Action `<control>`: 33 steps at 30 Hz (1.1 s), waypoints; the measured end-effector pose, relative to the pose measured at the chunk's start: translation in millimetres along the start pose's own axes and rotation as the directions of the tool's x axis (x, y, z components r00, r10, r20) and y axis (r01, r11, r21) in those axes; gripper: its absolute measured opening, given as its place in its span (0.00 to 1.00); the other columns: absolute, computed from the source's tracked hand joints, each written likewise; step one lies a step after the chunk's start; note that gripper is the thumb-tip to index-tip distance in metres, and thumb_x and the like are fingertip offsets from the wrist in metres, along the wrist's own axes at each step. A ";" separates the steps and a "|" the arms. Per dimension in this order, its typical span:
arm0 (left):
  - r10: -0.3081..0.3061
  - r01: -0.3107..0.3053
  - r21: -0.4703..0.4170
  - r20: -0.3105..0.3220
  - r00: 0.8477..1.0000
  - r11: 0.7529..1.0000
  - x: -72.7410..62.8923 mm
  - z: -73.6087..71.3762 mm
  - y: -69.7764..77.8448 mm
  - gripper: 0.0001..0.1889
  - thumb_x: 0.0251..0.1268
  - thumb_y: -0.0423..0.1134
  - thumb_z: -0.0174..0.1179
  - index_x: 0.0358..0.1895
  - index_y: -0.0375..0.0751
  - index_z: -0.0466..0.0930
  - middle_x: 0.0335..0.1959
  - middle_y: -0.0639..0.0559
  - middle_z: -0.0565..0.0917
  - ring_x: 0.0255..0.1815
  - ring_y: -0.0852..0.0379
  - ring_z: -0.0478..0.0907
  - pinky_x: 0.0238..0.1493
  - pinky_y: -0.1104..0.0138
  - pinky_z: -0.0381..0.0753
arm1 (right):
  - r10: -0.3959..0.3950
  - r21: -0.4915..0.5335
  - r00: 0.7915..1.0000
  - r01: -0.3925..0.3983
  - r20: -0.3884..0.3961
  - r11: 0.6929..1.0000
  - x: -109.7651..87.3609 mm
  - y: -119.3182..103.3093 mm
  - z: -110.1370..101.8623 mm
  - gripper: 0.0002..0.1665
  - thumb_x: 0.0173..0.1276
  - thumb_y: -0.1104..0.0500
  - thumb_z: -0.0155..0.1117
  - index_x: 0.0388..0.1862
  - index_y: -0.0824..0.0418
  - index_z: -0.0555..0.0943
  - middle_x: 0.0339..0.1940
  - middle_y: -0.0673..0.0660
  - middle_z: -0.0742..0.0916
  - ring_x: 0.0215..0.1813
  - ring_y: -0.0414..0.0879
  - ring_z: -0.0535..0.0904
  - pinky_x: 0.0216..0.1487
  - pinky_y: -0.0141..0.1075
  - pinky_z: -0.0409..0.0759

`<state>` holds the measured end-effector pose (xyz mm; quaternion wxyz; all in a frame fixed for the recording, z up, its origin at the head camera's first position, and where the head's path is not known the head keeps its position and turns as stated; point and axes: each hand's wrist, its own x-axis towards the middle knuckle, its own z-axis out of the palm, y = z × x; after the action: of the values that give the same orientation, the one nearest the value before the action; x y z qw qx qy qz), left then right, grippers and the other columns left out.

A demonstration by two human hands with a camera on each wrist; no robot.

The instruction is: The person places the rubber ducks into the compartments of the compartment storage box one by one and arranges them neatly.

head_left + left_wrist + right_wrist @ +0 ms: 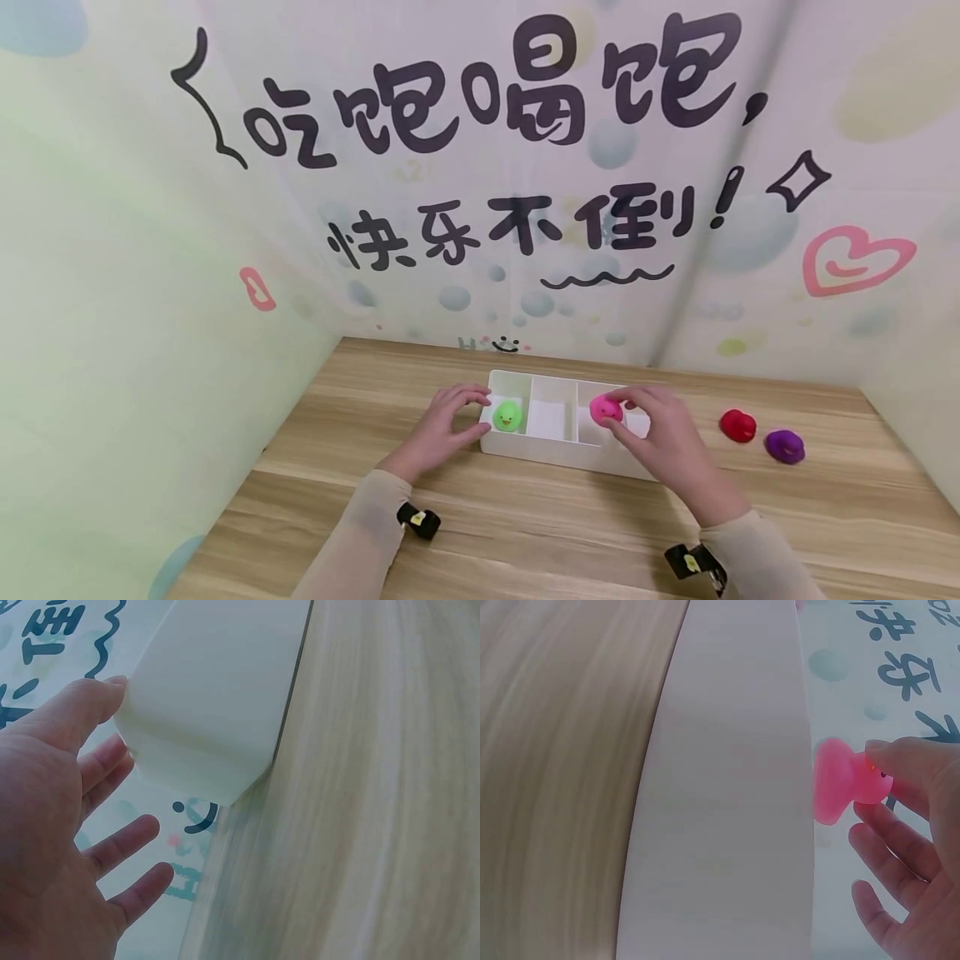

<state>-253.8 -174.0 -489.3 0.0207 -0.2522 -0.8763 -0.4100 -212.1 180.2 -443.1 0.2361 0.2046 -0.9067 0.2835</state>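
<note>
The wood-grain desk (540, 533) runs past the lower picture edge, leaving room before the white divided box (540, 451). The right hand (670, 442) partly hides the box's right end and pinches a bright pink, flared toy (602, 410) at the third compartment from the left; its depth is unclear. The left hand (438, 427), fingers spread, touches the left end.

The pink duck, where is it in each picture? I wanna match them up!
Head: the pink duck is right of centre and below the middle, over the white box.
Left wrist: it is not in this picture.
Right wrist: it is right of centre, about halfway down.
Shared landmark: the white box, which shows in all three views.
</note>
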 end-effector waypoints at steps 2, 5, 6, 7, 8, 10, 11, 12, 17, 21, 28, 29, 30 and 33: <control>-0.002 0.002 -0.002 0.000 1.000 1.000 -0.2 -0.2 0.2 0.19 0.72 0.46 0.66 0.61 0.45 0.79 0.72 0.56 0.74 0.73 0.49 0.65 0.76 0.48 0.65 | 0.002 0.003 1.000 -0.002 0.006 1.000 0.8 -1.9 2.5 0.22 0.56 0.59 0.83 0.50 0.56 0.87 0.44 0.51 0.89 0.47 0.49 0.82 0.47 0.49 0.83; -0.006 0.006 -0.004 0.001 1.000 1.000 -0.4 -0.5 0.6 0.19 0.72 0.46 0.66 0.61 0.45 0.79 0.72 0.56 0.74 0.73 0.50 0.65 0.76 0.48 0.65 | -0.014 0.009 1.000 0.014 -0.005 1.000 2.7 -4.0 6.2 0.22 0.56 0.59 0.83 0.49 0.56 0.87 0.43 0.51 0.89 0.46 0.49 0.82 0.47 0.49 0.82; -0.008 0.008 -0.003 0.001 1.000 1.000 -0.4 -0.6 0.7 0.19 0.72 0.46 0.66 0.61 0.45 0.79 0.72 0.56 0.74 0.73 0.50 0.65 0.76 0.48 0.65 | -0.022 0.012 1.000 0.022 -0.012 1.000 3.6 -4.6 7.2 0.21 0.56 0.59 0.83 0.49 0.56 0.87 0.42 0.51 0.89 0.46 0.49 0.82 0.47 0.49 0.82; -0.008 0.008 -0.002 0.002 1.000 1.000 -0.3 -0.7 0.8 0.19 0.72 0.45 0.66 0.61 0.46 0.79 0.73 0.56 0.74 0.73 0.49 0.65 0.76 0.48 0.65 | -0.029 0.016 0.999 0.029 -0.017 0.999 4.5 -5.3 8.3 0.21 0.56 0.59 0.83 0.49 0.56 0.87 0.42 0.51 0.89 0.46 0.49 0.82 0.47 0.49 0.82; -0.008 0.008 -0.003 0.002 1.000 1.000 -0.3 -0.9 0.9 0.19 0.72 0.45 0.66 0.61 0.46 0.79 0.73 0.56 0.74 0.73 0.49 0.65 0.76 0.47 0.65 | -0.032 0.020 0.999 0.032 -0.019 0.999 5.4 -6.3 9.1 0.21 0.56 0.59 0.83 0.49 0.56 0.87 0.42 0.50 0.89 0.45 0.49 0.82 0.47 0.49 0.82; -0.009 0.009 -0.004 0.003 1.000 1.000 -0.2 -1.2 1.3 0.19 0.72 0.45 0.66 0.61 0.45 0.79 0.73 0.56 0.74 0.73 0.49 0.65 0.76 0.47 0.65 | -0.036 0.029 0.999 0.037 -0.019 0.999 7.3 -8.6 10.9 0.21 0.56 0.60 0.83 0.48 0.56 0.87 0.42 0.50 0.89 0.45 0.49 0.82 0.48 0.48 0.82; -0.009 0.009 -0.005 0.004 1.000 1.000 -0.3 -1.4 1.3 0.19 0.72 0.45 0.66 0.61 0.45 0.79 0.73 0.56 0.74 0.73 0.49 0.65 0.76 0.47 0.65 | -0.036 0.032 0.999 0.036 -0.017 0.999 8.2 -9.7 11.7 0.21 0.56 0.60 0.83 0.48 0.56 0.87 0.42 0.50 0.89 0.45 0.49 0.82 0.48 0.48 0.82; -0.009 0.009 -0.006 0.004 1.000 1.000 -0.3 -1.6 1.4 0.19 0.72 0.45 0.66 0.61 0.44 0.79 0.73 0.56 0.74 0.73 0.49 0.65 0.76 0.47 0.65 | -0.036 0.036 0.999 0.037 -0.014 0.999 9.1 -10.9 12.6 0.21 0.56 0.61 0.83 0.48 0.56 0.87 0.42 0.50 0.89 0.45 0.49 0.82 0.48 0.48 0.81; -0.009 0.009 -0.006 0.007 1.000 1.000 -0.8 -1.8 0.2 0.19 0.72 0.46 0.66 0.61 0.44 0.79 0.72 0.55 0.74 0.73 0.49 0.65 0.75 0.47 0.65 | -0.040 0.045 0.999 0.040 -0.001 0.998 12.9 -16.3 16.7 0.20 0.57 0.59 0.83 0.49 0.57 0.87 0.42 0.50 0.89 0.45 0.50 0.83 0.48 0.48 0.82; -0.009 0.009 -0.009 0.006 1.000 1.000 -1.0 -1.2 -1.4 0.19 0.72 0.46 0.66 0.60 0.44 0.79 0.72 0.56 0.74 0.72 0.49 0.65 0.75 0.47 0.65 | -0.038 0.048 0.999 0.037 0.006 0.998 15.7 -19.7 19.5 0.21 0.57 0.57 0.83 0.49 0.57 0.87 0.43 0.51 0.89 0.46 0.52 0.83 0.49 0.48 0.82; -0.004 0.004 -0.007 0.001 1.000 1.000 -0.7 -0.5 -2.7 0.19 0.72 0.46 0.66 0.60 0.46 0.79 0.72 0.57 0.74 0.72 0.49 0.65 0.75 0.47 0.65 | -0.028 0.061 0.999 0.025 0.042 0.998 20.5 -25.1 25.2 0.20 0.58 0.56 0.83 0.49 0.56 0.87 0.44 0.51 0.89 0.47 0.52 0.84 0.51 0.49 0.84; -0.004 0.004 -0.006 0.002 1.000 1.000 -0.6 -0.5 -2.5 0.19 0.72 0.46 0.66 0.60 0.46 0.79 0.72 0.57 0.74 0.72 0.49 0.65 0.75 0.47 0.65 | -0.024 0.060 0.999 0.021 0.047 0.998 20.8 -25.6 26.3 0.20 0.58 0.56 0.83 0.49 0.56 0.87 0.44 0.51 0.89 0.48 0.53 0.84 0.52 0.50 0.83; -0.004 0.004 -0.005 0.002 1.000 1.000 -0.4 -0.4 -2.3 0.19 0.72 0.46 0.66 0.60 0.46 0.79 0.72 0.57 0.74 0.73 0.50 0.65 0.75 0.47 0.65 | -0.024 0.058 0.999 0.021 0.049 0.998 21.1 -26.1 27.2 0.20 0.58 0.57 0.83 0.49 0.56 0.87 0.44 0.51 0.89 0.47 0.52 0.84 0.51 0.49 0.84; -0.007 0.007 -0.008 0.004 1.000 1.000 -0.4 -0.4 -1.4 0.19 0.72 0.46 0.66 0.61 0.46 0.79 0.73 0.57 0.74 0.73 0.50 0.65 0.75 0.47 0.65 | -0.025 0.055 0.998 0.022 0.049 0.998 21.8 -27.1 29.3 0.20 0.58 0.57 0.83 0.49 0.56 0.87 0.45 0.51 0.89 0.47 0.52 0.84 0.51 0.49 0.84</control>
<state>-254.2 -175.2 -490.1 0.0164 -0.2502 -0.8755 -0.4131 -225.1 136.7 -441.3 0.2111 0.2287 -0.9018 0.2998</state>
